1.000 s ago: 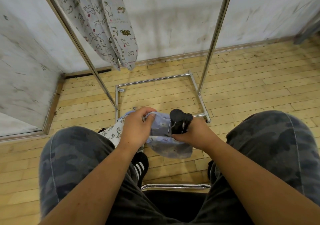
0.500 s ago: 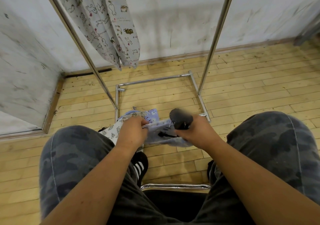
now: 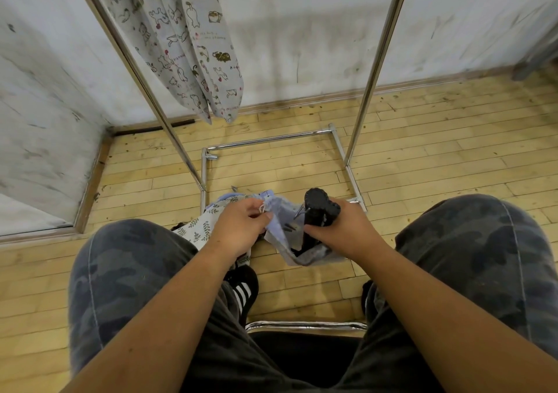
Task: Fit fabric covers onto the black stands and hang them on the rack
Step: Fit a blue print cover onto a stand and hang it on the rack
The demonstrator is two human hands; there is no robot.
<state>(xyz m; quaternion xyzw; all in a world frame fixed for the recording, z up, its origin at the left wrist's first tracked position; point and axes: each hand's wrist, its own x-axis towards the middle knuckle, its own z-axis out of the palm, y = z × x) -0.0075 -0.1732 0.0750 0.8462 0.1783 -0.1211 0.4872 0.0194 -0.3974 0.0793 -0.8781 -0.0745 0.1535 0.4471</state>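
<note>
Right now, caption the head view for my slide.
Seated person's right hand holds black stand; left hand pulls blue cover on.

Wooden floor [image 3: 422, 157]; stained white wall [image 3: 302, 30]; striped black shoe [image 3: 243, 290].

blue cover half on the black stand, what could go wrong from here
1. The left hand pinches only the drawstring edge of the blue cover, so the fabric may slip free.
2. The cover bunches low around the black stand, whose top is bare; thin black parts beside the stand may snag the cloth.
3. Loose leaf-print fabric lies under the left hand and could get pulled along.
</note>
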